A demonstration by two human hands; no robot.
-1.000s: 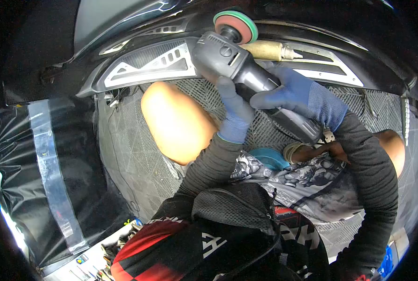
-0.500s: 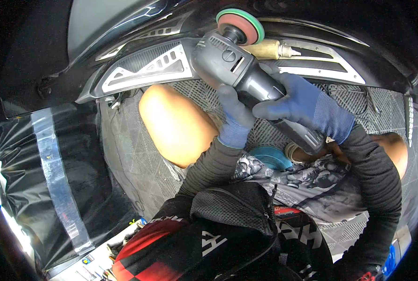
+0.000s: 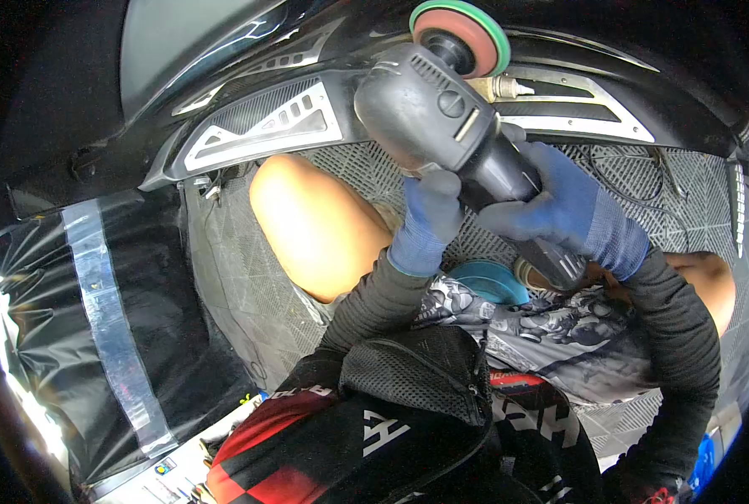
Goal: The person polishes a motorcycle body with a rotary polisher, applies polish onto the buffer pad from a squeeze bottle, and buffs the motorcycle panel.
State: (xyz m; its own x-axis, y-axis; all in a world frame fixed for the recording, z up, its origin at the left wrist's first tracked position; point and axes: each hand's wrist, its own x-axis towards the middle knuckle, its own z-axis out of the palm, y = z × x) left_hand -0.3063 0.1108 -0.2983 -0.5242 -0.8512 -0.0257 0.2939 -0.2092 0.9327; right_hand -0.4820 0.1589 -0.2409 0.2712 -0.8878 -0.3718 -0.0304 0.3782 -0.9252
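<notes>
A black power polisher [image 3: 429,113] is held up in front of me, its round pad with a green rim and reddish backing [image 3: 482,52] facing the dark car bodywork. My right hand [image 3: 563,202], in a blue glove with grey palm coating, is wrapped round its handle. Under the polisher's head is my left hand [image 3: 431,223], gloved the same way; its thumb side presses against the machine and the other fingers are hidden. Partly behind the pad, a pale bottle with a nozzle [image 3: 499,88] lies on the metal-trimmed ledge.
Silver perforated trim [image 3: 328,118] lines the car's ledge. Between my bare knees is a blue round container [image 3: 485,281], partly covered. Grey grid flooring [image 3: 231,252] lies below, with a dark cable [image 3: 664,185] at right. Black plastic sheeting with silver tape [image 3: 105,311] is at left.
The polisher has shifted right and turned a little, appearing larger. Both hands have moved with it, and the left thumb has bent in against the body.
</notes>
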